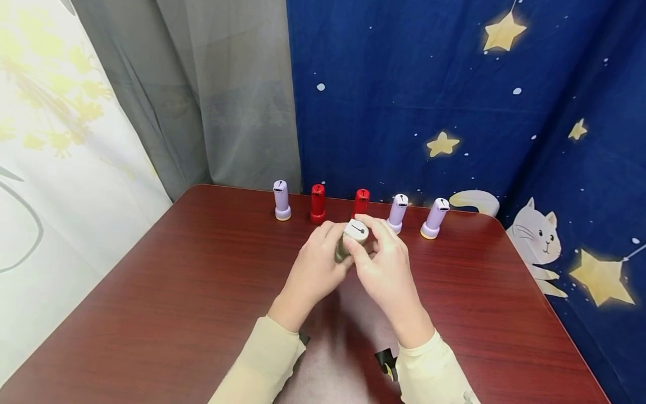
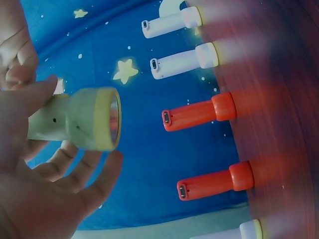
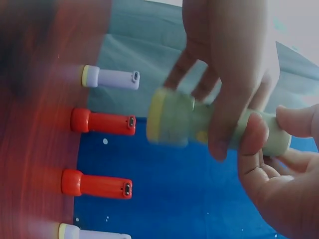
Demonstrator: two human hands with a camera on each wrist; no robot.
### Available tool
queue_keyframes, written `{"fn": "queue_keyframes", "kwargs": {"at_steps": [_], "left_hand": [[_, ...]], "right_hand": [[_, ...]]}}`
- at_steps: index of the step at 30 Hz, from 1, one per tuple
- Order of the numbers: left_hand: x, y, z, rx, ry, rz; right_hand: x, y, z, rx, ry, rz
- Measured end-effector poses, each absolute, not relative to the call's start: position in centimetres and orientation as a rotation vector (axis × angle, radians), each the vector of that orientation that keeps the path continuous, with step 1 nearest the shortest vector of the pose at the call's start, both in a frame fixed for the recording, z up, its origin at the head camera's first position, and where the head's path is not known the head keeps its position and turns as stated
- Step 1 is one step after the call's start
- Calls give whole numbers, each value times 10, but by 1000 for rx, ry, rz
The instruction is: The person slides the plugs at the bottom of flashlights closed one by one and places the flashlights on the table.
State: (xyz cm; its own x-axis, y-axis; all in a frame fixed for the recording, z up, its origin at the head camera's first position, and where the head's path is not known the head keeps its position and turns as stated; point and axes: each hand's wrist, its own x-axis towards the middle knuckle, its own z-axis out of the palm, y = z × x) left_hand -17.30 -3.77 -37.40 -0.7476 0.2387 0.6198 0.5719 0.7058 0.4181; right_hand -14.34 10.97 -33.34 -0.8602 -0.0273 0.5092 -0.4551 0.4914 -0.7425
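Note:
A pale green flashlight with a yellow rim is held above the table, its wide lens end down. My left hand grips its body, the thumb lying across the barrel in the right wrist view. At the tail end, my right hand pinches the flashlight between thumb and fingers. The lens end points towards the tabletop in the left wrist view. Beyond the hands, two red flashlights stand upright on their lens ends, the right one partly hidden by my right hand.
Three lilac flashlights stand in the same row: one at the left end, two at the right. All rest near the far edge of the dark red wooden table. Behind hang a grey curtain and a blue star curtain.

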Motion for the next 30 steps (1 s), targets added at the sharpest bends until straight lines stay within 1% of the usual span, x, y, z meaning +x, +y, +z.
{"fn": "queue_keyframes", "kwargs": {"at_steps": [7,11,20,30], "left_hand": [[-173,-40,-373,-629,-2364,-1060],[-172,-39,-371,-593,-2319,-1061],[-170,-38,-373,-518,-2323,-1057],[-170,-40,-373,-606,-2461,-1075]], "right_hand": [[-146,117,-332,492,-2404,1297],[-146,118,-331,495,-2403,1312],[-146,114,-334,382,-2430,1339],[-150,116,-341,435,-2411,1145]]}}
